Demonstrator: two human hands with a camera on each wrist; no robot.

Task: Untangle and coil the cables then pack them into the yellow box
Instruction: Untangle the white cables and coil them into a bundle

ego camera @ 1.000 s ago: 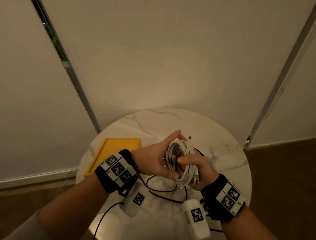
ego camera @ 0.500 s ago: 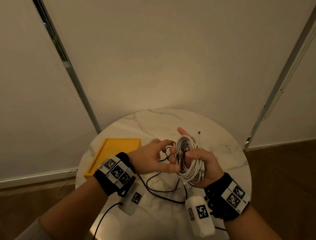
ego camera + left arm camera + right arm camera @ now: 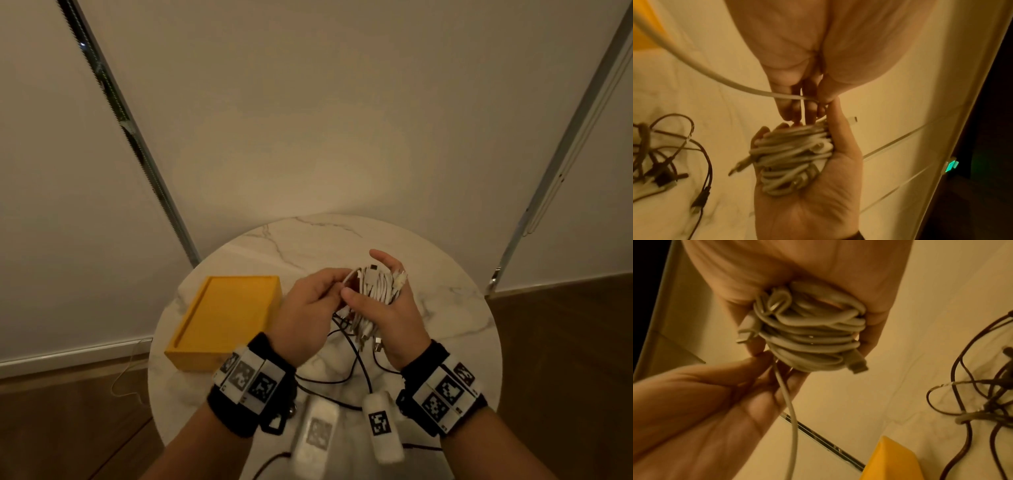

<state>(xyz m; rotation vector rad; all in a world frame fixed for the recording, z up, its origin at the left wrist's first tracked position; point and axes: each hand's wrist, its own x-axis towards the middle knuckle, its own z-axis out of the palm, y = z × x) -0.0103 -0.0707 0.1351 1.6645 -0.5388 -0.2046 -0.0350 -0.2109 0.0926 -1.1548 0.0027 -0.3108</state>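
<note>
Coils of soft white cable point(image 3: 375, 286) are cradled in the half-curled right hand point(image 3: 387, 308) above the round marble bench point(image 3: 445, 274); the loose tail is pinched by the left hand point(image 3: 308, 308). Springy loops should be gripped across the bundle's middle.

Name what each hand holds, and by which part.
Right hand grips the white cable coil around its bundled loops. Left hand pinches the coil's loose strand near the bundle.
</note>
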